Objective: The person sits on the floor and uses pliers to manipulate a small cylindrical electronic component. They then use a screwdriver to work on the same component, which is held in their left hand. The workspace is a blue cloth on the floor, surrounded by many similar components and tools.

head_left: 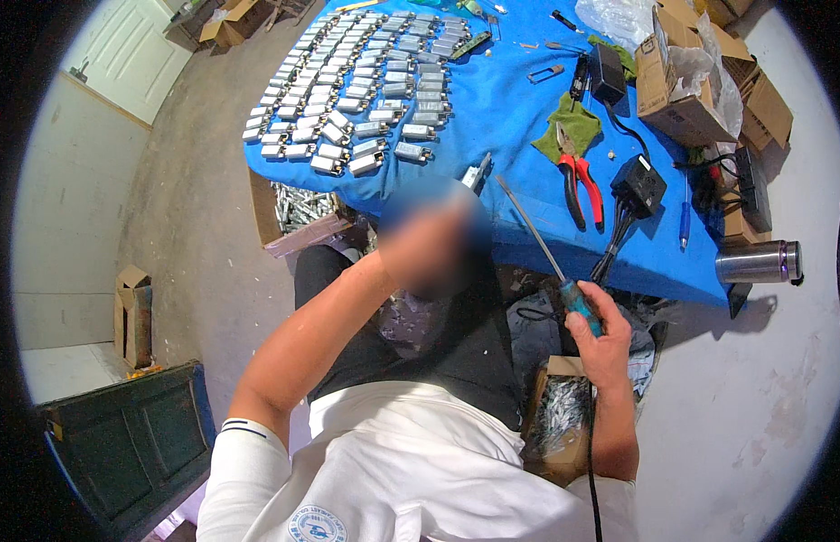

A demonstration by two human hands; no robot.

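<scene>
My right hand (603, 348) grips the blue handle of a soldering iron (578, 303). Its long metal shaft slants up and left to the front edge of the blue-covered table (510, 99), and its cord runs down past my wrist. My left hand (424, 248) reaches toward the same table edge but is blurred over, so its grip is unclear. A small silvery cell (477, 172) sits just above the blur, near the iron's tip. Several rows of silver pouch cells (356, 86) lie on the table's left half.
Red-handled pliers (582, 185), a green cloth (569, 122), a black adapter (638, 185) with cords and a blue pen (685, 226) lie at right. Cardboard boxes (682, 77) crowd the far right corner beside a steel tumbler (759, 262). Boxes of silver parts (560, 415) stand below.
</scene>
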